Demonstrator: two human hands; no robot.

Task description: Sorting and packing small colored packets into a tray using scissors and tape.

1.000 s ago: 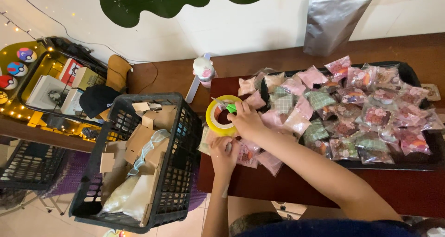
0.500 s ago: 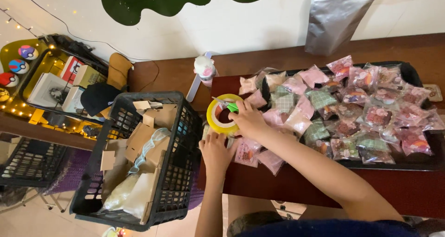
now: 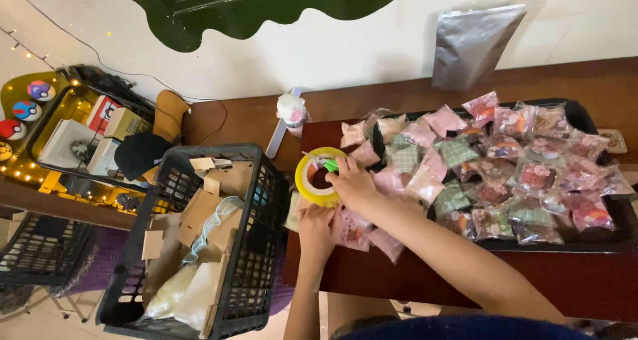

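My right hand (image 3: 350, 182) rests on a yellow tape roll (image 3: 307, 184) lying flat on the dark wooden table (image 3: 412, 283), its fingers at the roll's right rim. A green scissors handle (image 3: 330, 165) sticks out just above those fingers. Just below, my left hand (image 3: 317, 226) presses down on a small pink packet (image 3: 350, 231) near the table's front left corner. More pink packets lie loose around both hands.
A black tray (image 3: 579, 110) full of several small clear and pink treat packets fills the table's right side. A black plastic crate (image 3: 260, 180) with cardboard pieces and bags stands left of the table. A silver pouch (image 3: 470, 42) and a small bottle (image 3: 292, 109) are at the back.
My left hand slid out toward the crate and came back onto the pink packet. My right hand stayed on the tape roll. The view shifted slightly downward.
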